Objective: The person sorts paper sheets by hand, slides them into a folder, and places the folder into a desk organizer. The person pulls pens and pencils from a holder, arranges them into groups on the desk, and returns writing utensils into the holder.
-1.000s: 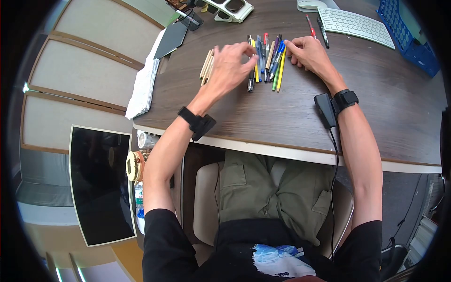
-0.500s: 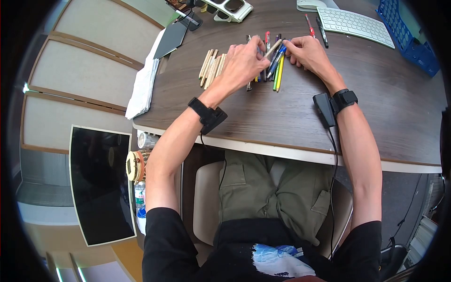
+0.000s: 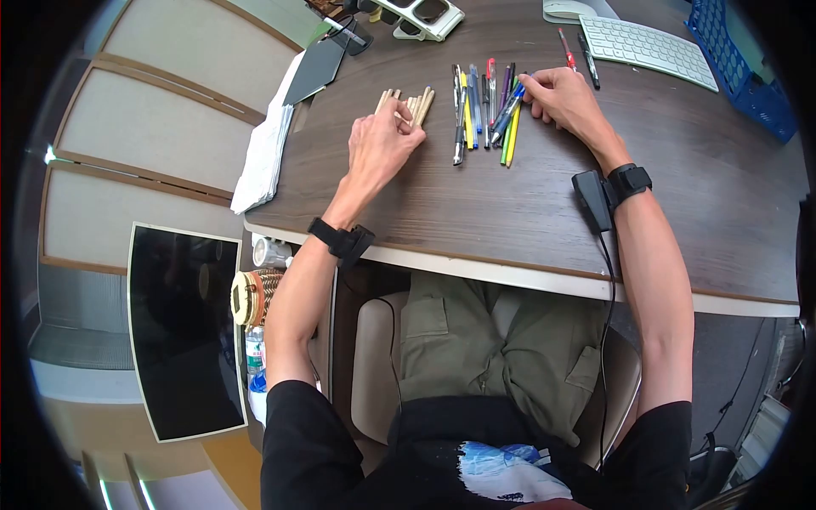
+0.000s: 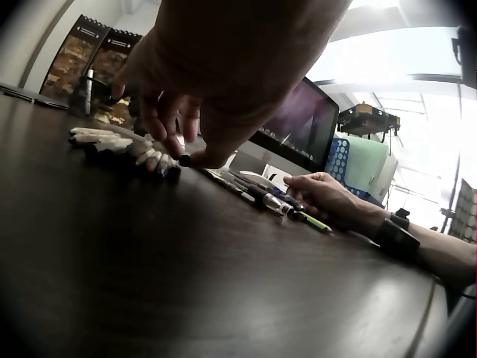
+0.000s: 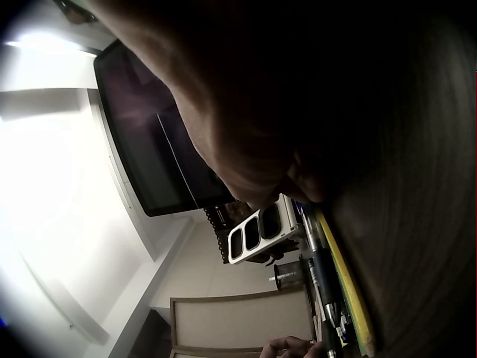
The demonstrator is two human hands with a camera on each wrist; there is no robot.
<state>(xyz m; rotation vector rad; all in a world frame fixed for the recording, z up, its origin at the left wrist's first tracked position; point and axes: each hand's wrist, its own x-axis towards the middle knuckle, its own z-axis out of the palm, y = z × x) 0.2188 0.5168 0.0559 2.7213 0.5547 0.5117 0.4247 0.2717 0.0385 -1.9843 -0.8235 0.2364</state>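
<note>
A row of several pens (image 3: 484,106) lies on the dark wooden table (image 3: 476,204); it also shows in the left wrist view (image 4: 261,198) and the right wrist view (image 5: 335,298). To its left is a small pile of pale wooden sticks (image 3: 418,104), seen low in the left wrist view (image 4: 112,142). My left hand (image 3: 399,109) is at the pile's near end with curled fingers pinching a stick (image 4: 186,153). My right hand (image 3: 525,85) stays at the pens' right side. Its curled thumb and finger are on a blue pen (image 3: 510,100).
A white keyboard (image 3: 650,44) and a blue basket (image 3: 744,64) sit at the far right, with two loose pens (image 3: 568,47) beside the keyboard. A white organiser (image 3: 421,15), a dark tablet (image 3: 313,70) and white papers (image 3: 259,157) lie far left. A monitor (image 4: 298,123) stands behind.
My left hand reached into the pens, took out a pale stick and carried it left to the stick pile. The right hand has barely moved.
</note>
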